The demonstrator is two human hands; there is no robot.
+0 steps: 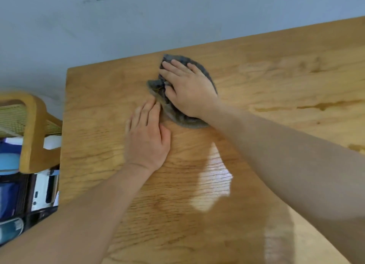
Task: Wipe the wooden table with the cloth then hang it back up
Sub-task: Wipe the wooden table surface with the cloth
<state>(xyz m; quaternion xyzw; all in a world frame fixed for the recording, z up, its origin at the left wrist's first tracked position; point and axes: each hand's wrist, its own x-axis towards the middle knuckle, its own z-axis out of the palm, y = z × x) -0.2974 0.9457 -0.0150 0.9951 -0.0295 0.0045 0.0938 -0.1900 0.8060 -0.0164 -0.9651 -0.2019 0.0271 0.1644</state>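
A crumpled grey cloth lies on the wooden table near its far left corner. My right hand presses flat on top of the cloth, fingers spread toward the far edge. Just left of the cloth, my left hand rests palm-down on the bare wood, its fingertips touching the cloth's near edge. Most of the cloth is hidden under my right hand. Wet streaks and a bright glare patch show on the table surface.
A wooden chair with a woven back stands off the table's left edge. Below it are boxes and blue and white items on the floor. A pale wall runs behind the table's far edge.
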